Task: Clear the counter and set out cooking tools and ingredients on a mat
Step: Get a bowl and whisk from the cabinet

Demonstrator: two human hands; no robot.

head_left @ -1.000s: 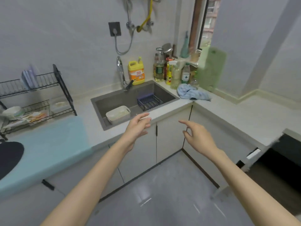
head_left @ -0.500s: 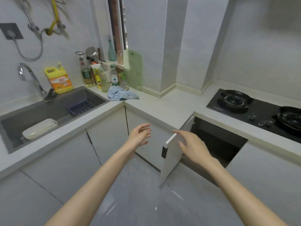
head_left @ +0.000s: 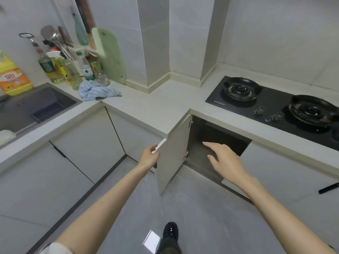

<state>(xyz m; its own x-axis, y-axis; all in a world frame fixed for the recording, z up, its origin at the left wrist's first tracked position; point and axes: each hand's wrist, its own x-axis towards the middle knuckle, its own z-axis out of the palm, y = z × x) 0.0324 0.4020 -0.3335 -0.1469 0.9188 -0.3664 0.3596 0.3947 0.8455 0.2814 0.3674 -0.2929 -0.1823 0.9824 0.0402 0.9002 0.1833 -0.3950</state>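
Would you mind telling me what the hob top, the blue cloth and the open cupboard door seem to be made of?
The hob top looks like black glass: glossy, with reflections. The cloth is soft woven fabric, crumpled in folds, faintly striped. The door is probably laminated board: smooth matte off-white face, thin flat edge; its core is hidden.

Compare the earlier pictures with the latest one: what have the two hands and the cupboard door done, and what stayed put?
The left hand moved to the cupboard door and grips its top edge; the door swung wider open. The right hand left the door and reaches towards the cupboard opening. Blue cloth, bottles and chopping board stayed put.
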